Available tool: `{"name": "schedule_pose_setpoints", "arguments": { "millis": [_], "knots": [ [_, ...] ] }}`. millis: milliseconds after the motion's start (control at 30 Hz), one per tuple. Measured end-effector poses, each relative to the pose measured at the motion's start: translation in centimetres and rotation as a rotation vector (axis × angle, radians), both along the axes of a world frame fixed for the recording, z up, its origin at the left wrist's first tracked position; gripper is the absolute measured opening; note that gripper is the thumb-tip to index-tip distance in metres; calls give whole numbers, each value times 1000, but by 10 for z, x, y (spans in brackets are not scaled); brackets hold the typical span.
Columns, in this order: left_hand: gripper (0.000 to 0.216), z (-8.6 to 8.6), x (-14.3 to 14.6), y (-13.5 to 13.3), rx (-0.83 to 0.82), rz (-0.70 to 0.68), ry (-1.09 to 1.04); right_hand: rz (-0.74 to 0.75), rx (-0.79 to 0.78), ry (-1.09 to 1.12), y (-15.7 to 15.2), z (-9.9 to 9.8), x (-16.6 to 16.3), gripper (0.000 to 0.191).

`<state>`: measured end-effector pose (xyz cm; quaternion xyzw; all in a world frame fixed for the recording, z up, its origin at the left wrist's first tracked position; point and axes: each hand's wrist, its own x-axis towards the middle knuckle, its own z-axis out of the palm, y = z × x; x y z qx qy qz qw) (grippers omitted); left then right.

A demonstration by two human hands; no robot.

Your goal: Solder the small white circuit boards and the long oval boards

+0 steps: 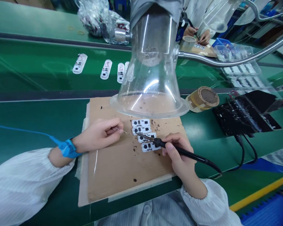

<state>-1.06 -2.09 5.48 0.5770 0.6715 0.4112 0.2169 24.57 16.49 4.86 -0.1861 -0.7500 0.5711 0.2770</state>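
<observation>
My right hand point(180, 153) grips a soldering iron point(179, 150) by its black handle, and the metal tip points left over several small white circuit boards point(145, 127). These boards lie in a stepped column on a brown cardboard sheet point(115, 169). To their left, my left hand point(106, 133) is closed in a pinch on a thin wire, probably solder point(119, 129), whose end sticks out toward the boards. A blue wrist strap point(68, 148) with a cord circles my left wrist.
A clear fume hood point(151, 84) hangs above the cardboard's far edge. Behind it, white oblong boards point(106, 69) lie on the green bench. At right stand a round tan pot point(204, 98) and a black soldering stand or box point(245, 113). Another person's hands point(204, 37) work farther back.
</observation>
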Motion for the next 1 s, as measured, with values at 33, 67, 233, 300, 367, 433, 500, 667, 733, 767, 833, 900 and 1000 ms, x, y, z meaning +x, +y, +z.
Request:
{"name": "schedule_pose_setpoints", "arguments": {
  "millis": [33, 67, 233, 300, 367, 433, 500, 667, 733, 767, 833, 900, 1000],
  "knots": [
    [17, 0, 0, 0, -5, -10, -6, -4, 9, 11, 0, -2, -1, 11],
    [17, 0, 1, 0, -13, -20, -11, -7, 16, 21, 0, -5, -1, 10],
    [17, 0, 3, 2, -82, -34, -47, -10, -3, 26, 1, -12, 3, 9],
    [16, -2, 4, 2, -111, -29, -64, -16, -5, 22, 2, -12, 4, 8],
    [16, -5, 5, 2, -127, -19, -80, -13, 12, 17, 1, -10, 4, 8],
    [17, -7, 6, 2, -136, -10, -88, -9, 31, 15, 1, -9, 4, 9],
    [19, -7, 6, 2, -137, -1, -88, -18, 36, 11, 2, -8, 4, 11],
    [20, -6, 5, 2, -128, -13, -106, -38, 5, -2, 2, -9, 4, 11],
    [20, -6, 4, 1, -124, -10, -111, -33, 7, 3, 1, -8, 3, 11],
    [20, -5, 4, 1, -122, 1, -106, -26, 13, 3, 1, -7, 2, 12],
    [19, -5, 3, 0, -129, 30, -79, -8, 23, -11, 1, -6, 0, 13],
    [19, -6, 4, 0, -136, 47, -47, 4, 25, -31, 1, -7, 0, 13],
    [18, -9, 3, -1, -106, 57, 38, -8, 23, -62, 3, -10, 4, 12]
  ]
}}
